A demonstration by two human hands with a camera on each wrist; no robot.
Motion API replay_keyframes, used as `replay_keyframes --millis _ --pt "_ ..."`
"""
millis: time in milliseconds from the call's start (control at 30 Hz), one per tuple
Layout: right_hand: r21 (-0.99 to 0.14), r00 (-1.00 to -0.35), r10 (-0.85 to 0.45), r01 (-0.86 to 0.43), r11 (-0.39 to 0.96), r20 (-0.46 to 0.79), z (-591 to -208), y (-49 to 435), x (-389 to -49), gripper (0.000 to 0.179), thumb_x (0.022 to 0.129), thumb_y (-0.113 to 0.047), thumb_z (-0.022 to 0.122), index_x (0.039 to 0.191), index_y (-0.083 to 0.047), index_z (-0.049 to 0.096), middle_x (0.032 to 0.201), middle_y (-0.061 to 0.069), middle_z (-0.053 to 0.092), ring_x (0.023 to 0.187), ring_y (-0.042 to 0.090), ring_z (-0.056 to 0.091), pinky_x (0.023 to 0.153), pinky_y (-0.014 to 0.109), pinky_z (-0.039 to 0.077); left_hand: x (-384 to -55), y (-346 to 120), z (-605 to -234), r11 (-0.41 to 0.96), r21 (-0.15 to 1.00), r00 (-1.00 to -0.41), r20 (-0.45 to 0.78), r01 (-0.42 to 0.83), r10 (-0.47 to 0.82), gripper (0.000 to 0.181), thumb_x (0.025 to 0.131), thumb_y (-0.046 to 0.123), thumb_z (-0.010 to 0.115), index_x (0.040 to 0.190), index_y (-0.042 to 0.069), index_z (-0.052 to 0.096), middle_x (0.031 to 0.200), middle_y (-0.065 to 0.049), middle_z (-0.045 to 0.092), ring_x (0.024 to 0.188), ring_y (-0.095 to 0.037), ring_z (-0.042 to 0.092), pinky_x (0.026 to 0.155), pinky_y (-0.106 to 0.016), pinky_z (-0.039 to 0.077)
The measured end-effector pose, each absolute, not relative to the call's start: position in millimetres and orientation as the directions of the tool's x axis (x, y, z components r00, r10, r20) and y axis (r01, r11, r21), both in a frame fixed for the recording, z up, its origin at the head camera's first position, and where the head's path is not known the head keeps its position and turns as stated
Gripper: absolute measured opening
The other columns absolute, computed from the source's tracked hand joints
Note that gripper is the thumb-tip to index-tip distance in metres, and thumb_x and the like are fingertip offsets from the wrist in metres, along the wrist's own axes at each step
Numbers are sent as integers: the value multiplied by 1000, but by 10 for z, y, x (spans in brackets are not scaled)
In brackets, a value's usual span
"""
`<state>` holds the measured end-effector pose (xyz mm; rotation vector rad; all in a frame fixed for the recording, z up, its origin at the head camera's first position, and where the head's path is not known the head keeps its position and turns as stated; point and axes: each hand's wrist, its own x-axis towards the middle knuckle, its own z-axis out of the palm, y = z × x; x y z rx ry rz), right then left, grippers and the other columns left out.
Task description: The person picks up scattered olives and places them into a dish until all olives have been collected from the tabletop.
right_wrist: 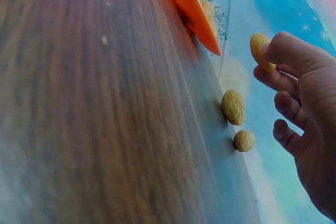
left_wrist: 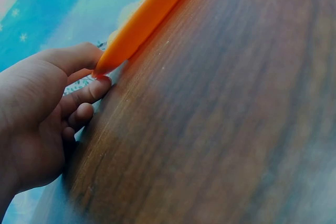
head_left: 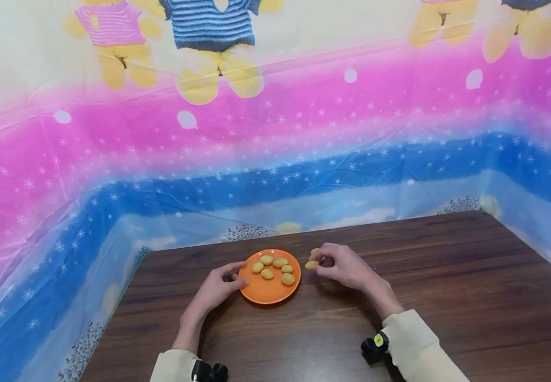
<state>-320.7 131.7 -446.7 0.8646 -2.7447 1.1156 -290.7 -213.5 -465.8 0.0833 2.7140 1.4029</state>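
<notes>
An orange plate [head_left: 265, 294] stands on the table, bearing several small yellow oval pieces with a wrinkled, potato-like look. My left hand [head_left: 218, 289] grips its left rim; in the left wrist view, the thumb [left_wrist: 79, 56] is at the upper edge and a fingertip [left_wrist: 101, 85] just under it. Right of the plate, my right hand [head_left: 344, 267] pinches a yellow oval piece [right_wrist: 258, 51] between thumb and index finger, above the tabletop. Below that hand, a larger oval piece [right_wrist: 232, 107] and a smaller round one [right_wrist: 244, 140] lie on the table, partly covered by the hand in the head view.
The dark brown wooden table [head_left: 447, 286] extends well to the right of both hands. A patterned pink and blue cloth [head_left: 275, 127] hangs behind it and along its sides. Black wrist cameras [head_left: 374, 347] sit at the cream sleeves [head_left: 416, 339].
</notes>
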Motion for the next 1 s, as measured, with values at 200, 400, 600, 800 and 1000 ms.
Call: replay_keyframes --millis 200,400,600,800,1000 --pt "-629 -840 -486 -516 581 241 -4465 1240 -3183 17 89 -23 72 106 -26 73 94 -10 62 71 12 53 62 25 46 -2890 -2135 -4657 585 811 -995 -51 8 85 48 90 31 73 136 22 61 92 -4 58 86 -17 51 74 -31 39" --pt "-628 -840 -495 -513 586 225 -4474 1144 -3179 19 90 -25 73 109 -26 73 93 -7 62 74 12 51 63 25 44 -2878 -2136 -4665 579 815 -995 -56 5 88 48 90 30 73 136 21 61 92 -4 58 85 -18 51 73 -31 39" --pt "-619 -841 -498 -511 597 213 -4455 1031 -3205 20 90 -25 73 109 -26 74 93 -8 62 75 12 52 64 26 45 -2886 -2133 -4666 573 819 -995 -47 14 91 48 90 30 73 136 22 61 92 -4 59 85 -18 51 74 -32 39" --pt "-597 -832 -516 -524 607 206 -4434 892 -3231 19 89 -28 74 108 -25 74 96 -13 63 76 9 54 66 25 48 -2897 -2142 -4667 581 814 -995 -45 13 86 49 90 30 74 136 23 61 92 -4 59 85 -18 52 75 -32 40" --pt "-572 -805 -549 -565 595 225 -4375 782 -3252 21 89 -28 74 110 -23 74 96 -7 65 76 11 52 64 26 46 -2906 -2145 -4660 589 808 -995 -43 15 84 48 90 30 74 136 24 61 91 -3 59 85 -18 52 75 -32 40"
